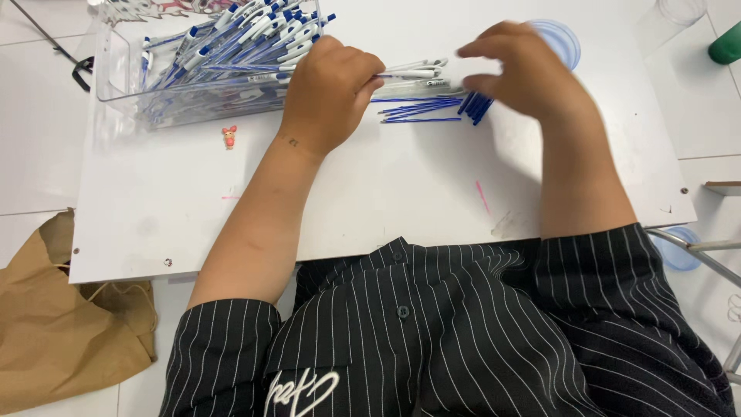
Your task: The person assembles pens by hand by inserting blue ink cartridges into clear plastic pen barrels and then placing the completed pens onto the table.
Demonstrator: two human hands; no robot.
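1. Head view: left hand [328,93] is curled shut on white pen barrels [413,73], held over the white board [386,201].
2. Right hand [529,73] is blurred, fingers half open; grip can't be told.
3. Step judged: pen assembly; blue refills [421,108] lie just beside, so a refill likely needs picking next.

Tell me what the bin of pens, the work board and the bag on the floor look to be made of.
Bin: clear hard plastic, glossy; the pens show through its walls.
Work board: probably white laminated board, smooth and matte, with screw heads at its corners.
Bag: brown kraft paper, creased and crumpled.
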